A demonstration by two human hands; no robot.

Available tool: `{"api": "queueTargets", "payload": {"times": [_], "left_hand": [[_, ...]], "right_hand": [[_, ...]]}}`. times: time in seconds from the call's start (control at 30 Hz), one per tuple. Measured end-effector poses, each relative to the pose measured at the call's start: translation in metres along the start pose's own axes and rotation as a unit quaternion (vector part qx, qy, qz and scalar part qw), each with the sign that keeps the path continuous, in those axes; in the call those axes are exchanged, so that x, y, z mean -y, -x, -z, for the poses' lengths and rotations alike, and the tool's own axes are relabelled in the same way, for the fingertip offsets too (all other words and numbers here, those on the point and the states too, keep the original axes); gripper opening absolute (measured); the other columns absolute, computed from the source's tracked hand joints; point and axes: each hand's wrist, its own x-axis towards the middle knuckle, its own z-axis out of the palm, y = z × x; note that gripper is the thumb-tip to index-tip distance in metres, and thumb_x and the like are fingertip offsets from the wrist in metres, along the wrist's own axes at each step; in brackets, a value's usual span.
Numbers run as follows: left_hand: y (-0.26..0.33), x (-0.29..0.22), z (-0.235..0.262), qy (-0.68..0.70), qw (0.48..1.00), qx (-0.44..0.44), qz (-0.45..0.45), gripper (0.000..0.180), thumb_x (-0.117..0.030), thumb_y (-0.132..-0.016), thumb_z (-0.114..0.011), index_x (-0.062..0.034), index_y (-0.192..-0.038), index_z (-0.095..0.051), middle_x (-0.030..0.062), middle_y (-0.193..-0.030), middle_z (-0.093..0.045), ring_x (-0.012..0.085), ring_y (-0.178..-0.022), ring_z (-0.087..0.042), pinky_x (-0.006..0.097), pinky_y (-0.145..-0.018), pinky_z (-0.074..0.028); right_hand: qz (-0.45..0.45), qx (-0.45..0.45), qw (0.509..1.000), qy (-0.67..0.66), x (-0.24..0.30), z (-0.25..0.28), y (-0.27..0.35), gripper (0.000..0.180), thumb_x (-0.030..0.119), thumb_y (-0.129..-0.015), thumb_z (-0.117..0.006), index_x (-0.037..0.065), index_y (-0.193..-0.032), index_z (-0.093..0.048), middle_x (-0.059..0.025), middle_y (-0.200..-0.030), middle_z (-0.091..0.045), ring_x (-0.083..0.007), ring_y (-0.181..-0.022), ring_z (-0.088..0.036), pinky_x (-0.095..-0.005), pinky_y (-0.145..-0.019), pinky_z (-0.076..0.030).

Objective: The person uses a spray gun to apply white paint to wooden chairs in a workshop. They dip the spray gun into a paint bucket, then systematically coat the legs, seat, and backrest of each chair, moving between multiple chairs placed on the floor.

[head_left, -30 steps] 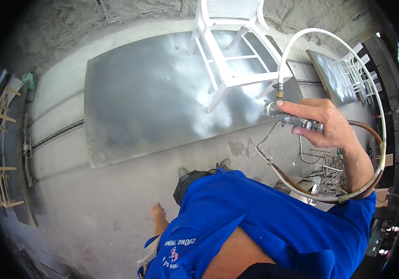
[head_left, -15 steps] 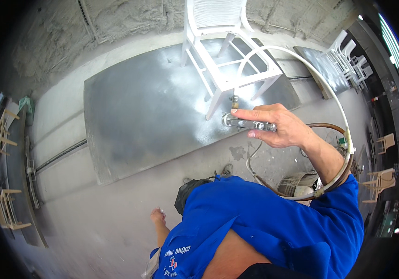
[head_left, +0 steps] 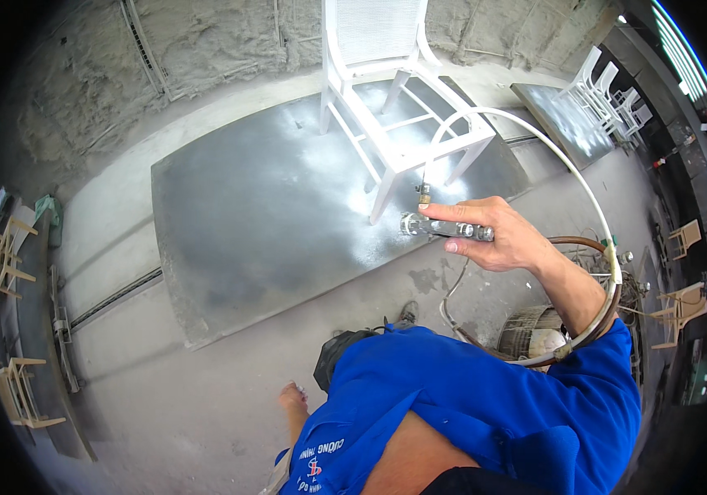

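Note:
My right hand point(head_left: 497, 233) is closed round a metal spray gun point(head_left: 444, 227), held out in front of a white chair point(head_left: 386, 136). A white hose point(head_left: 572, 161) joins the gun's far end and loops back over my right forearm. The chair stands upright, with an open seat frame and a pale woven back, on a grey board point(head_left: 263, 214) dusted with white. Low at my left side hangs my left hand point(head_left: 294, 396), its fingers curled; whether anything is in them is too small to make out.
A brown hose point(head_left: 576, 241) and a wire-mesh drum point(head_left: 526, 328) lie to my right. Several white chairs point(head_left: 605, 95) stand on another board at the far right. Unpainted wooden chairs point(head_left: 19, 392) line the left; more point(head_left: 681, 313) stand on the right. A rough grey wall point(head_left: 213, 49) closes the back.
The view has shifted slightly, so the chair and board sit a little lower. My right hand keeps the spray gun near the chair's front leg. My left hand has hardly moved.

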Motion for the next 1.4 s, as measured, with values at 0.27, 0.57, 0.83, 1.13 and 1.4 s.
{"api": "queueTargets", "payload": {"times": [0.27, 0.57, 0.83, 1.13, 1.4], "left_hand": [[-0.008, 0.021, 0.007, -0.151, 0.977, -0.009, -0.150, 0.029, -0.029, -0.106, -0.054, -0.0051, -0.092, -0.062, 0.0080, -0.072, -0.061, 0.0196, -0.055, -0.057, 0.033, -0.043, -0.041], [-0.025, 0.040, 0.019, -0.070, 0.992, 0.004, -0.101, 0.024, -0.029, -0.104, -0.057, -0.0076, -0.094, -0.062, 0.0062, -0.072, -0.061, 0.0175, -0.053, -0.055, 0.033, -0.044, -0.042], [-0.002, 0.015, 0.019, 0.217, 0.970, -0.077, 0.071, 0.024, -0.030, -0.103, -0.059, -0.0091, -0.091, -0.060, 0.0045, -0.072, -0.060, 0.0158, -0.053, -0.054, 0.033, -0.044, -0.042], [0.006, 0.043, 0.040, -0.050, 0.997, 0.005, 0.062, 0.026, -0.030, -0.104, -0.058, -0.0074, -0.091, -0.059, 0.0049, -0.072, -0.059, 0.0162, -0.054, -0.054, 0.031, -0.043, -0.041], [0.007, 0.043, 0.046, 0.174, 0.980, -0.064, 0.078, 0.025, -0.029, -0.103, -0.061, -0.0078, -0.089, -0.060, 0.0040, -0.073, -0.059, 0.0145, -0.057, -0.056, 0.029, -0.046, -0.043]], "right_hand": [[-0.020, 0.016, 0.997, 0.074, 0.007, 0.022, -0.006, 0.058, 0.007, -0.088, -0.075, 0.018, -0.143, -0.062, -0.0203, -0.114, -0.074, -0.0359, -0.098, -0.073, -0.0415, -0.088, -0.056], [0.043, -0.069, 0.936, 0.344, -0.031, 0.083, -0.095, 0.054, 0.011, -0.089, -0.073, 0.021, -0.141, -0.063, -0.0195, -0.115, -0.073, -0.0371, -0.096, -0.072, -0.0446, -0.088, -0.056], [0.041, 0.110, 0.943, 0.313, -0.013, 0.093, -0.079, 0.051, 0.015, -0.088, -0.074, 0.020, -0.138, -0.066, -0.0200, -0.099, -0.075, -0.0409, -0.086, -0.070, -0.0471, -0.082, -0.054], [-0.014, 0.156, 0.900, 0.407, -0.017, 0.074, -0.137, 0.050, 0.014, -0.088, -0.075, 0.018, -0.137, -0.067, -0.0156, -0.102, -0.077, -0.0350, -0.088, -0.074, -0.0455, -0.086, -0.058], [0.072, 0.066, 0.862, 0.498, -0.032, 0.085, -0.184, 0.049, 0.015, -0.093, -0.072, 0.025, -0.141, -0.064, -0.0156, -0.106, -0.077, -0.0343, -0.088, -0.073, -0.0468, -0.090, -0.057]]}}
